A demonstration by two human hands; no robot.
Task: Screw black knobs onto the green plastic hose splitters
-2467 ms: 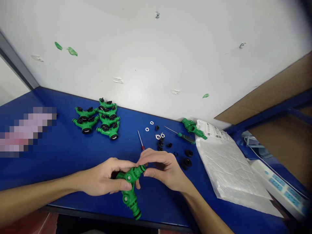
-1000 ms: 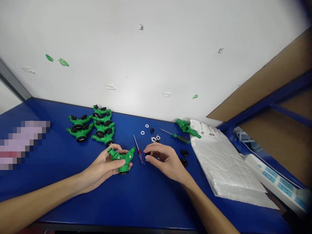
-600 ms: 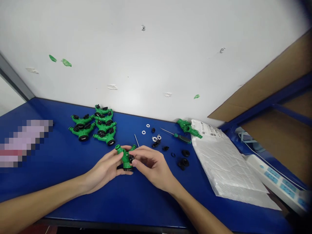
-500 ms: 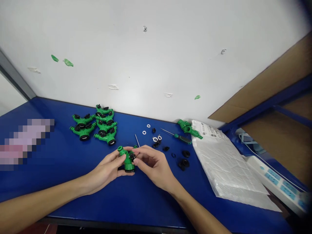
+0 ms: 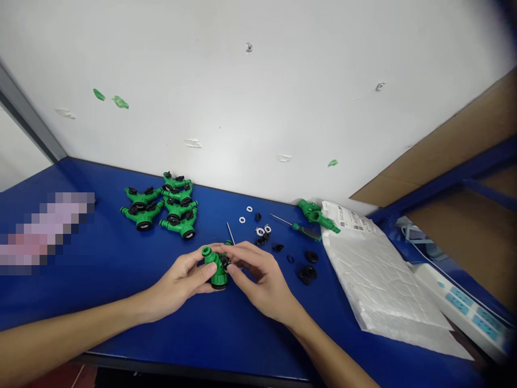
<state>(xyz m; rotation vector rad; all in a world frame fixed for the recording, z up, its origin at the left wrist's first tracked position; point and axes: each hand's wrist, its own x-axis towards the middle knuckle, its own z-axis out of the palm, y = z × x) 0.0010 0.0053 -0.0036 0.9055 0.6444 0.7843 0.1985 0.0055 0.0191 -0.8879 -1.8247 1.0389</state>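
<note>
Green Y-connector (image 5: pixel 216 268) | gripped by left hand (image 5: pixel 181 280) | right hand (image 5: pixel 258 275) fingertips pinched small black part against it | finished connectors (image 5: pixel 163 205) beyond-left

Green plastic connector (image 5: pixel 217 267), smooth with a slight sheen, on a matt blue tabletop (image 5: pixel 121 269). Beside it, a crinkled, glossy plastic bag (image 5: pixel 375 280) and black rubbery rings (image 5: pixel 309 267).

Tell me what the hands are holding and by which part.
The left hand grips the green Y-connector by its body; the right hand's fingers pinch a small black piece against it.
</note>
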